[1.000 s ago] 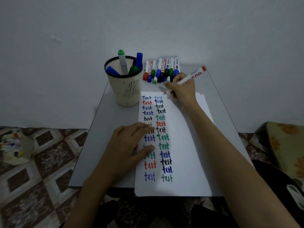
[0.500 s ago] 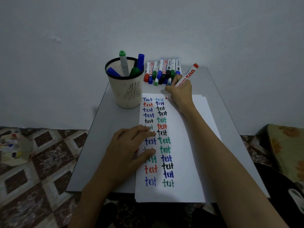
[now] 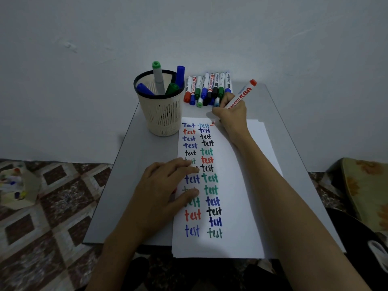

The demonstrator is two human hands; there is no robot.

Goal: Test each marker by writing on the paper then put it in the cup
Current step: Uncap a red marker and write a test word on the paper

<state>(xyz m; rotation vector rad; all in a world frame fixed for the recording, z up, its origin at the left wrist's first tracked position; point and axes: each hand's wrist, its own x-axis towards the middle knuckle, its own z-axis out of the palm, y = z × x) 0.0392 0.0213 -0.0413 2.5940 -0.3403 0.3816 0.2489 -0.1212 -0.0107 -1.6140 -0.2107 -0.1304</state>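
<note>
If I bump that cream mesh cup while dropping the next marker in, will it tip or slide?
Probably light: the cream mesh plastic cup has perforated walls, so a nudge may slide it on the smooth grey table. It is tall and narrows toward its base, with markers leaning above its rim, so a sideways knock could tip it.

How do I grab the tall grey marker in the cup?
Pinch the grey marker on its bare upper barrel, just under the green end, coming straight down from above. It stands nearly upright, well clear of the cup rim, and its lower part is hidden inside.
</note>
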